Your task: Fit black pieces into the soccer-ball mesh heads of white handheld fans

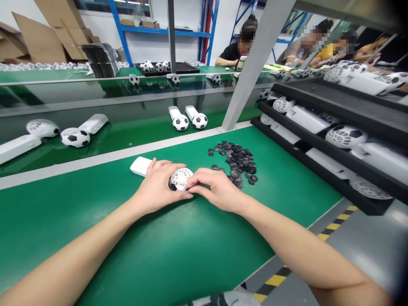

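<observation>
A white device with a round openwork ball head [181, 179] and a flat white handle [140, 166] rests on the green table [153, 250]. My left hand [156, 185] is wrapped round it, fingers over the neck and thumb along the near side of the ball. A black patch shows on the ball's left side. My right hand [216, 187] pinches at the ball's right edge; a small dark piece shows partly between the fingertips. Just beyond my right hand lies a pile of small black pieces [239, 159].
A metal post [255, 68] rises behind the black pieces. Stacked black trays [318, 148] with white devices stand at the right. Football-patterned devices [180, 122] lie on the green belt [134, 136] beyond the pale rail. Several people sit across the line.
</observation>
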The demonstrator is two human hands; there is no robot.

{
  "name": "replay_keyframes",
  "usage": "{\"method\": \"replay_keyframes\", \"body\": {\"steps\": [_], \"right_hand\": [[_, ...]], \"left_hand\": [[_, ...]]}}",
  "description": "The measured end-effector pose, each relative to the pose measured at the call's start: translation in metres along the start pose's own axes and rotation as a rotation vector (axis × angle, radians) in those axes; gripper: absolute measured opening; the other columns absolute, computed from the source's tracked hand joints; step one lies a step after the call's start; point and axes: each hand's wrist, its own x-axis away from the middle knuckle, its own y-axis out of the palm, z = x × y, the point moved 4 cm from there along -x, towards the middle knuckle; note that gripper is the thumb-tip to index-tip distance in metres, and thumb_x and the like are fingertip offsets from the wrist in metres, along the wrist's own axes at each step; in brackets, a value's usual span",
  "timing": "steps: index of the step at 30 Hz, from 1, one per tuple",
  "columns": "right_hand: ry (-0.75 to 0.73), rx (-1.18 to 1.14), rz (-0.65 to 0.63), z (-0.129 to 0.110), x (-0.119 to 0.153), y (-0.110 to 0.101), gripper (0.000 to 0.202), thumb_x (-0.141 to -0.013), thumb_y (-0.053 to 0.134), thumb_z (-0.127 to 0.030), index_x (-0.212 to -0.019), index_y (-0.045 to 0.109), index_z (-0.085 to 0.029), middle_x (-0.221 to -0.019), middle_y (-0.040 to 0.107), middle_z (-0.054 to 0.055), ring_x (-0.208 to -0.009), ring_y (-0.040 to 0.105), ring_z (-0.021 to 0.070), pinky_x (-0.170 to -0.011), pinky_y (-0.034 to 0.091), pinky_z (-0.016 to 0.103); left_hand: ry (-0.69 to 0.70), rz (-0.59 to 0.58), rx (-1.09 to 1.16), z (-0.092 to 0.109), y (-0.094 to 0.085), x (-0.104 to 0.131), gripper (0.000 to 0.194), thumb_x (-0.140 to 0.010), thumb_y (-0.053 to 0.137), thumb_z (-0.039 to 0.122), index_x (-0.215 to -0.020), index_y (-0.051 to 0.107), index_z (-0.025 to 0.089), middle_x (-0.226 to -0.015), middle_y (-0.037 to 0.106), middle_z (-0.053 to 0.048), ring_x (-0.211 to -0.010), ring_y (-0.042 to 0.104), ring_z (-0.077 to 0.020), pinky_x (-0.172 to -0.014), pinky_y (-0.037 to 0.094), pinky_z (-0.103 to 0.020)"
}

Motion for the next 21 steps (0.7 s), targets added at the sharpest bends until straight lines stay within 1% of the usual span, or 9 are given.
{"method": "replay_keyframes", "body": {"steps": [3,6,10,13,17,21], "right_hand": [[-0.028,0.010,-0.018,0.002,-0.001,-0.002,0.011,-0.081,0.054,-0.014,-0.080,0.063,-0.019,-0.081,0.061,0.002,-0.080,0.055,0.0116,-0.077,0.043,0.027],[-0.002,-0.064,-0.007,0.006,-0.002,0.001,0.010,-0.079,0.056,-0.014,-0.078,0.064,-0.019,-0.079,0.059,0.001,-0.081,0.055,0.0117,-0.078,0.042,0.027],[0.142,-0.225,0.067,0.015,-0.005,0.005,0.004,-0.073,0.062,-0.017,-0.072,0.058,-0.017,-0.076,0.053,-0.001,-0.072,0.052,0.0107,-0.071,0.044,0.027],[0.256,-0.322,0.074,0.022,-0.006,0.007,0.015,-0.069,0.066,-0.020,-0.076,0.053,-0.017,-0.079,0.049,-0.002,-0.067,0.049,0.0089,-0.066,0.044,0.025],[0.331,-0.384,0.036,0.031,-0.004,0.010,0.026,-0.068,0.066,-0.026,-0.083,0.046,-0.018,-0.082,0.049,-0.001,-0.069,0.048,0.0090,-0.065,0.044,0.026],[0.372,-0.353,0.029,0.032,-0.001,0.014,0.029,-0.069,0.064,-0.028,-0.089,0.044,-0.019,-0.093,0.050,0.002,-0.069,0.050,0.0086,-0.065,0.045,0.027]], "left_hand": [[0.024,-0.019,0.002,0.000,-0.001,0.000,0.068,-0.058,0.062,0.063,-0.113,0.053,0.024,-0.109,0.058,-0.005,-0.108,0.044,-0.0268,-0.103,0.014,-0.053],[0.022,-0.022,0.003,0.002,-0.002,-0.001,0.067,-0.059,0.060,0.063,-0.112,0.053,0.023,-0.107,0.059,-0.005,-0.107,0.044,-0.0270,-0.103,0.014,-0.053],[0.001,-0.017,-0.012,0.004,-0.001,0.000,0.059,-0.064,0.060,0.056,-0.113,0.053,0.023,-0.108,0.058,-0.004,-0.108,0.044,-0.0258,-0.103,0.014,-0.053],[-0.006,-0.012,-0.022,0.004,-0.001,0.000,0.053,-0.066,0.060,0.051,-0.111,0.053,0.024,-0.107,0.059,-0.004,-0.107,0.045,-0.0256,-0.103,0.015,-0.053],[-0.005,-0.023,-0.033,0.003,-0.001,0.000,0.055,-0.067,0.058,0.053,-0.114,0.052,0.023,-0.107,0.059,-0.005,-0.107,0.045,-0.0255,-0.103,0.016,-0.052],[0.042,-0.067,-0.015,0.006,-0.001,-0.001,0.054,-0.071,0.057,0.049,-0.117,0.049,0.020,-0.108,0.058,-0.006,-0.103,0.047,-0.0243,-0.102,0.018,-0.050]]}}
